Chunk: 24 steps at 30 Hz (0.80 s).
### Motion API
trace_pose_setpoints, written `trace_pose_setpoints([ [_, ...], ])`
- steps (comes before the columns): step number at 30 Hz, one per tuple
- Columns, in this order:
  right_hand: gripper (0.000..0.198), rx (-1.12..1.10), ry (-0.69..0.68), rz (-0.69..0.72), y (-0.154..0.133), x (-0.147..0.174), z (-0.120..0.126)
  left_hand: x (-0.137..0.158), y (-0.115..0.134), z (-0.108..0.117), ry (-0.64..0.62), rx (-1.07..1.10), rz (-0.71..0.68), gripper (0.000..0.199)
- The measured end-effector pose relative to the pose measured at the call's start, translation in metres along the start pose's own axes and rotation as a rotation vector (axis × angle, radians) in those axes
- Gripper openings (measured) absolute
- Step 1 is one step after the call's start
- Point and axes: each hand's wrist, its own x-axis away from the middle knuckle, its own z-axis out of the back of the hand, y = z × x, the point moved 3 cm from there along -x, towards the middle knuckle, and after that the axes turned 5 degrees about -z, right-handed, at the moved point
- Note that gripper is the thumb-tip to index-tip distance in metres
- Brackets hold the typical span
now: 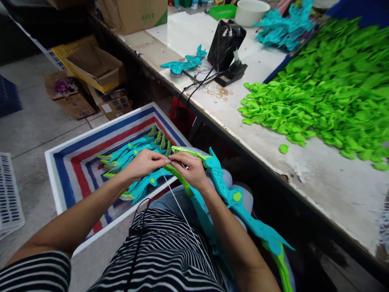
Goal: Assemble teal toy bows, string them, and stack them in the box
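My left hand (147,163) is closed in a pinch at the green tip of a toy bow (181,175). A thin white string (179,202) runs from under its fingers down across my shirt; the exact grip is hidden. My right hand (191,168) is closed round the same green limb, its fingertips meeting those of my left. The blue body of this bow passes below my right forearm. A second blue and green toy bow (219,178) with a green hexagon lies across my lap. Several more strung toy bows (130,152) are stacked beyond my left hand.
The stack lies in a white-rimmed bin (51,174) with a striped lining. On the worktable (328,194) are a heap of green plastic pieces (328,93), a small black fan (225,44), rubber bands (221,92) and blue parts (185,63). Cardboard boxes (95,67) stand on the floor.
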Motion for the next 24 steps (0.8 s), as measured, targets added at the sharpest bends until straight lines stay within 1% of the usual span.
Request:
trace_pose_setpoints([
  [6, 0.014, 0.075, -0.043, 0.055, -0.001, -0.002, 0.0, 0.0, -0.001, 0.001, -0.044, -0.017, -0.008, 0.02],
  [10, 0.012, 0.115, -0.032, 0.088, -0.005, -0.001, -0.003, 0.001, -0.002, 0.003, -0.075, 0.04, -0.021, 0.02],
  [12, 0.012, 0.124, -0.014, 0.064, -0.005, 0.0, -0.005, 0.001, -0.002, 0.002, -0.085, 0.047, -0.032, 0.021],
  [16, 0.011, 0.102, 0.044, -0.019, -0.005, 0.002, -0.008, 0.001, -0.003, 0.0, -0.064, 0.006, -0.05, 0.022],
  [21, 0.011, 0.155, 0.0, -0.022, -0.011, 0.0, -0.007, 0.0, -0.002, -0.002, -0.081, -0.074, -0.067, 0.026],
  [24, 0.011, 0.171, 0.013, -0.083, -0.01, 0.002, -0.002, 0.001, -0.001, -0.002, -0.083, -0.099, -0.091, 0.029],
])
